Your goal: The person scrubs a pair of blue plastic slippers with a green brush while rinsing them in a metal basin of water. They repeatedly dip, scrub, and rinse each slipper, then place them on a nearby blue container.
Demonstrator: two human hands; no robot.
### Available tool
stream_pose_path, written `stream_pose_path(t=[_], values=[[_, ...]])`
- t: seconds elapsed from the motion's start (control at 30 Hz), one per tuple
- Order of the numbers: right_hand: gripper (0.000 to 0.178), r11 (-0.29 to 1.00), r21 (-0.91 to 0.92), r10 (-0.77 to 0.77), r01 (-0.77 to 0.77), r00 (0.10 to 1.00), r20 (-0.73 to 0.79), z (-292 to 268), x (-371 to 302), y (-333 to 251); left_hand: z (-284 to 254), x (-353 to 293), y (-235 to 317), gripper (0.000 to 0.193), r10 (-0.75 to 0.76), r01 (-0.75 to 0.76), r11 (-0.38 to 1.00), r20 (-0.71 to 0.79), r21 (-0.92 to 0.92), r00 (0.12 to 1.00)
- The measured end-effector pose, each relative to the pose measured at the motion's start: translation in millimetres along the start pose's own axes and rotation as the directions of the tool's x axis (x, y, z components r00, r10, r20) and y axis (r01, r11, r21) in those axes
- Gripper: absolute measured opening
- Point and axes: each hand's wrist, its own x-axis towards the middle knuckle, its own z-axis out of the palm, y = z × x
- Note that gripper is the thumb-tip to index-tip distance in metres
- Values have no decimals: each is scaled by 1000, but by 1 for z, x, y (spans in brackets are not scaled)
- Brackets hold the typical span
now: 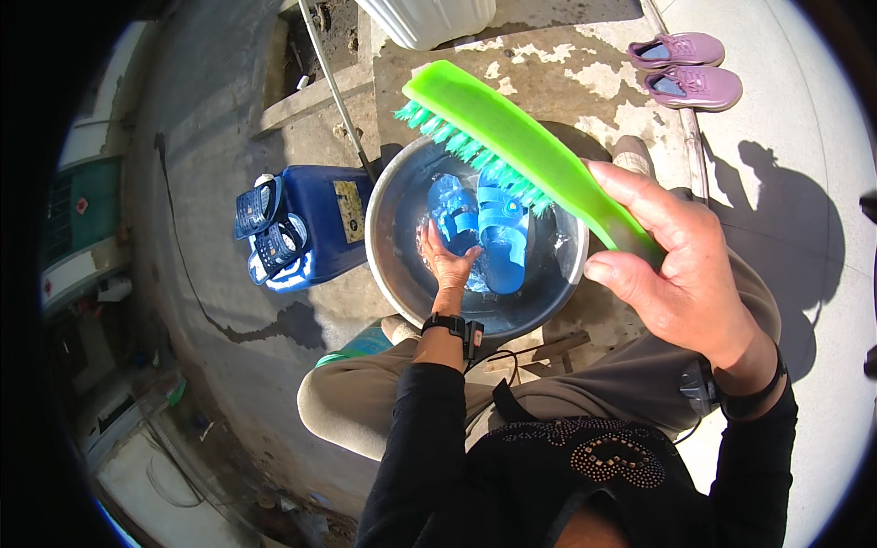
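Note:
A green scrub brush (pixel 512 128) with teal bristles is gripped by its handle in my right hand (pixel 681 260), raised over the right side of a metal basin (pixel 387 265). Water fills part of the basin, and a pair of blue sandals lies in it. My left hand (pixel 446 260) reaches into the basin with its fingers spread, at the near end of the left sandal (pixel 454 205). Beside it rests the right sandal (pixel 502 242), its strap facing up. Whether my left fingertips grip the left sandal is hard to see.
Left of the basin stands a blue plastic jerrycan (pixel 320 247) with a pair of dark blue sandals (pixel 274 228) on it. Pink shoes (pixel 690 87) sit at the far right. A white tub (pixel 429 18) is at the back, and a thin pole (pixel 333 82) leans toward the jerrycan.

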Motion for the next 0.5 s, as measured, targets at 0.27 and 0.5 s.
stream_pose_path(t=[0.27,0.5], values=[[47,994,-109,22,-19,1000,19,20,14,10,26,-31,-30,60,-712,885,378,527,-270,465],[52,938,-344,-53,55,998,13,37,22,34,-33,8,32,40,-524,514,851,239,108,818]])
